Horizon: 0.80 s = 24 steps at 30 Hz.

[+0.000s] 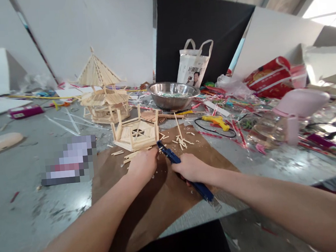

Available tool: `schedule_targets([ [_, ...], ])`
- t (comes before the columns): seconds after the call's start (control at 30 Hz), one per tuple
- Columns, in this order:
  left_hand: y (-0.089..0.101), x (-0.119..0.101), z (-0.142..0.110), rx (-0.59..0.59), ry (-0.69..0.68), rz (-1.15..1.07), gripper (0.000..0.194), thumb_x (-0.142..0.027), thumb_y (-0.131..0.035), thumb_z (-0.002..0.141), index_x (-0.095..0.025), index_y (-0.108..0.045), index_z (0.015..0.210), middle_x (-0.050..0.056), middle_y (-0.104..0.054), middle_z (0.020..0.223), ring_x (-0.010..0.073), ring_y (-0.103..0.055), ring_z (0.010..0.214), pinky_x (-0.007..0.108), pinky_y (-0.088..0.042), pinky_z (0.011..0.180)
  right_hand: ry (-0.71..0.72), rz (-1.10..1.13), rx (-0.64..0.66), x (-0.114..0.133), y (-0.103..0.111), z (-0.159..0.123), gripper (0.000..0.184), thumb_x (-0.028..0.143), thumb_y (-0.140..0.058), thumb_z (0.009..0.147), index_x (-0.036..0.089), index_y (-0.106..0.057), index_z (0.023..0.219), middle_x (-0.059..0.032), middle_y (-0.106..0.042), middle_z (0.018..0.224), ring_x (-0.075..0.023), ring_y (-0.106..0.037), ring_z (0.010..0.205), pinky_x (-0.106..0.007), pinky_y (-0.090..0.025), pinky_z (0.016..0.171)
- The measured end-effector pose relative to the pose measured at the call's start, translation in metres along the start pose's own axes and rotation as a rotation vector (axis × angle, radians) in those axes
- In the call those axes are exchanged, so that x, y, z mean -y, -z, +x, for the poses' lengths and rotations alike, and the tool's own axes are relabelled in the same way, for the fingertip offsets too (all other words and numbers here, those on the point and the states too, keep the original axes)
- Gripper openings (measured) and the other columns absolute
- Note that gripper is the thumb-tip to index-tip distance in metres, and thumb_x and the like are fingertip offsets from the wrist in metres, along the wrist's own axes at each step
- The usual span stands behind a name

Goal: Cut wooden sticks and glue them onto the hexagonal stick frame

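My right hand (pixel 191 168) is wrapped round a long dark-blue hand tool (pixel 203 190), whose exact kind I cannot make out. Its narrow dark tip points forward and left; a clear or silvery part shows at its rear end. Close to that tip, my left hand (pixel 144 163) is closed with its fingertips pressed together, and what they pinch is hidden. Just beyond the left hand stands a hexagonal wooden-stick frame (pixel 136 133) with upright posts. Loose short sticks (pixel 133 155) lie beside the left hand, and more cut pieces (pixel 181 140) are scattered right of the frame on brown paper (pixel 175 204).
Behind the frame stands a stick-built pavilion model (pixel 102 92). A steel bowl (pixel 173 96), a tote bag (pixel 194 67) and a yellow glue gun (pixel 217 121) are farther back. A pink-lidded jug (pixel 291 119) stands right; a blurred-out phone-like object (pixel 71 160) lies left.
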<state>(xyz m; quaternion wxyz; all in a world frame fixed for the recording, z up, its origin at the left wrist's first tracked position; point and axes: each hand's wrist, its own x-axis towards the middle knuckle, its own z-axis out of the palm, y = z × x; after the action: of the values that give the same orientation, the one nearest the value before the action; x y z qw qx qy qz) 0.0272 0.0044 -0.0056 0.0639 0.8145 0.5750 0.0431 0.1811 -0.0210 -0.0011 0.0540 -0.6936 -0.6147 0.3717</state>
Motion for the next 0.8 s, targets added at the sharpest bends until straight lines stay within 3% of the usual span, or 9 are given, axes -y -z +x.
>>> schedule_targets([
  [0.4, -0.004, 0.002, 0.001, -0.035, -0.016, -0.016, 0.026, -0.020, -0.028, 0.079, -0.019, -0.053, 0.089, 0.009, -0.062, 0.084, 0.0202, -0.058, 0.078, 0.031, -0.042, 0.067, 0.026, -0.035, -0.017, -0.002, -0.001, 0.001, 0.026, 0.033, -0.039, 0.071, 0.015, -0.048, 0.054, -0.0048, -0.055, 0.048, -0.0124, -0.049, 0.031, -0.020, -0.037, 0.031],
  [0.8, 0.001, 0.001, -0.002, -0.002, -0.002, -0.025, 0.026, -0.018, -0.029, 0.079, -0.018, -0.053, 0.088, 0.009, -0.062, 0.085, 0.0196, -0.057, 0.081, 0.029, -0.042, 0.069, 0.077, -0.198, -0.169, 0.006, 0.001, -0.005, 0.022, 0.033, -0.044, 0.066, 0.016, -0.049, 0.054, -0.0062, -0.056, 0.051, -0.0168, -0.056, 0.048, -0.023, -0.039, 0.042],
])
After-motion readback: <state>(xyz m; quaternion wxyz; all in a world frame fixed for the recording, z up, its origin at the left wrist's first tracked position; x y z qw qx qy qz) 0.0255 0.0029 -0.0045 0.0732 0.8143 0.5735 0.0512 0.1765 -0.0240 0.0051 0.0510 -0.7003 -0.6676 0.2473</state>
